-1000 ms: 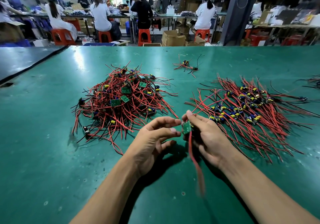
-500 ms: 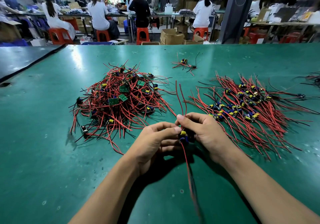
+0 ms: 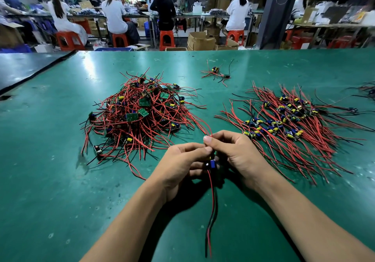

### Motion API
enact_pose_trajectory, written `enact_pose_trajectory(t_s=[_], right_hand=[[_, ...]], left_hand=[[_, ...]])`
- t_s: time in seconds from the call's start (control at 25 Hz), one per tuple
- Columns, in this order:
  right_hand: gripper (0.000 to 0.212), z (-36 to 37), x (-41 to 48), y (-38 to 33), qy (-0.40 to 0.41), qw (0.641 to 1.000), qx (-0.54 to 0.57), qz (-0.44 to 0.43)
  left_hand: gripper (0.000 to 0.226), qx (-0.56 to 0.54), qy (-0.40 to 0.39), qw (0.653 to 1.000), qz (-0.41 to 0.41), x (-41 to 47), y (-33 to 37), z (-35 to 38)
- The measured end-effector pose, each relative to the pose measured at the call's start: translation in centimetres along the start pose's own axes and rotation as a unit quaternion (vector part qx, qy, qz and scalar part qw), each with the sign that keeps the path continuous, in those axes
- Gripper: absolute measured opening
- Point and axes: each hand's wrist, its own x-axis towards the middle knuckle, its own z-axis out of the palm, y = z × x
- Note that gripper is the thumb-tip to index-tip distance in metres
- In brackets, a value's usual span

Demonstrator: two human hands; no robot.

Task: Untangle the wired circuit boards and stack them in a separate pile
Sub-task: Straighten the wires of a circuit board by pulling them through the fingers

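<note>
My left hand (image 3: 182, 164) and my right hand (image 3: 235, 156) meet over the green table, both pinching one small circuit board (image 3: 212, 163) with blue and yellow parts. Its red and black wires (image 3: 211, 211) hang down toward me; other red wires run up past my right thumb. A tangled heap of wired boards (image 3: 140, 117) lies to the left of my hands. A spread-out pile of boards (image 3: 288, 123) with wires fanned out lies to the right.
A small loose cluster of wired boards (image 3: 217, 74) sits farther back on the green table (image 3: 50, 180). More wires (image 3: 369, 91) show at the right edge. A dark second table (image 3: 24, 66) adjoins at the left. Seated workers and red stools fill the background.
The board turned in my fingers from green underside to component side. My hands drew closer together, and the hanging wires shifted to dangle straight down.
</note>
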Motion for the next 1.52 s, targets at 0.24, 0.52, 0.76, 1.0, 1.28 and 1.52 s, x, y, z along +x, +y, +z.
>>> enact_pose_trajectory(t_s=[0.24, 0.52, 0.76, 1.0, 1.28, 1.52], right_hand=[[0.042, -1.2, 0.0, -0.5, -0.096, 0.994, -0.040, 0.041], [0.023, -1.4, -0.1, -0.7, -0.084, 0.993, 0.020, 0.078], [0.006, -0.3, -0.4, -0.7, -0.062, 0.993, 0.057, 0.082], [0.011, -0.1, -0.4, -0.6, -0.082, 0.987, 0.106, 0.087], [0.017, -1.1, -0.1, -0.5, -0.153, 0.981, 0.077, 0.093], [0.019, -0.6, 0.4, 0.2, -0.081, 0.996, 0.018, 0.036]], left_hand=[[0.009, -0.011, 0.028, 1.000, 0.005, 0.2, 0.0, -0.3], [0.007, 0.041, -0.019, 0.999, 0.013, -0.3, -0.1, 0.0], [0.014, 0.035, 0.023, 0.999, 0.009, -0.2, 0.2, 0.4], [0.017, -0.014, 0.041, 0.999, 0.024, -0.3, 0.0, 0.8], [0.020, -0.028, 0.031, 0.998, 0.036, -0.7, 0.1, 0.9], [0.018, -0.004, 0.047, 0.998, 0.041, -0.6, 0.2, 0.9]])
